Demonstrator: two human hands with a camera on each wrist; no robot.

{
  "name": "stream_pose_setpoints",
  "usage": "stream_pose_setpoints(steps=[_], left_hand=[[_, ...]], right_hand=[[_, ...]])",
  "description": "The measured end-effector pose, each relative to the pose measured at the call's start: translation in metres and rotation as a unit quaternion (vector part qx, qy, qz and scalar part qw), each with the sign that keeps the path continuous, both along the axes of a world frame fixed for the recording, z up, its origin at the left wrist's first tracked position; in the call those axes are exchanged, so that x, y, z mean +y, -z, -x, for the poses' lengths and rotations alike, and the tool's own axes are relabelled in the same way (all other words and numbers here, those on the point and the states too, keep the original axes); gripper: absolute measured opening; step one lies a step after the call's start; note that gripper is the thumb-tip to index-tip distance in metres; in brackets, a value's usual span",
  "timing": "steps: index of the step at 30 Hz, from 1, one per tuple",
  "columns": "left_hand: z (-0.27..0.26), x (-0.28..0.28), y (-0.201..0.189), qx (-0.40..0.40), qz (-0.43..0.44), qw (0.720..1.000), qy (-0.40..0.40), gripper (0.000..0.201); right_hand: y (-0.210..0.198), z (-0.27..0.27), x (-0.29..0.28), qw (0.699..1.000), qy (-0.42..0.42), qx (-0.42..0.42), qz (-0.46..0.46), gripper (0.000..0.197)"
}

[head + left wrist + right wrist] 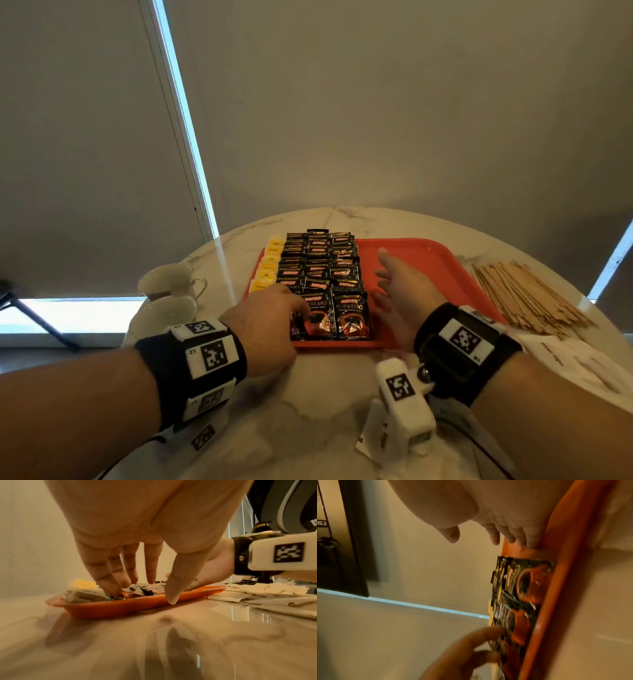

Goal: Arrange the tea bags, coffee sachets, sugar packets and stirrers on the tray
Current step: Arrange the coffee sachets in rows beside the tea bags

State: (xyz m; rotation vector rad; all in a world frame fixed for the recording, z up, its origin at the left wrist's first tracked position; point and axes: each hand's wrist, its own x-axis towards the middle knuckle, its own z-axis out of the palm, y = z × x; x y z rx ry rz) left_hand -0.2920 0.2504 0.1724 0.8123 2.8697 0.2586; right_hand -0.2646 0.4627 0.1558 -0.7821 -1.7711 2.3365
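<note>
Both hands (pixel 270 329) beside coffee sachets (pixel 322 274)

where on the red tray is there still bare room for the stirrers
Free: the right part of the red plastic tray, between the black coffee sachets and its right rim, though the open right hand lies there. Crowded: the left part, with sachets and yellow tea bags.

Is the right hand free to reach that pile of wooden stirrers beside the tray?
Probably yes. The right hand lies open on the tray, holding nothing, and the wooden stirrers sit on the table just to its right with nothing between them.
</note>
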Motion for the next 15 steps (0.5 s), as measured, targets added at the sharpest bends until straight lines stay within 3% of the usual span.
stream_pose_setpoints(steps=[2,8,15], left_hand=[[-0.002,-0.001,0.001,0.0,0.012,1.0,-0.01,0.063],[-0.002,-0.005,0.007,0.008,0.032,0.999,-0.02,0.054],[-0.007,-0.005,0.006,0.016,0.031,0.999,-0.011,0.064]], right_hand=[[-0.006,-0.012,-0.013,1.0,-0.012,-0.005,-0.008,0.03],[-0.007,-0.022,-0.031,1.0,-0.011,0.023,-0.004,0.029],[-0.012,-0.029,-0.034,0.999,-0.003,0.037,-0.019,0.03]])
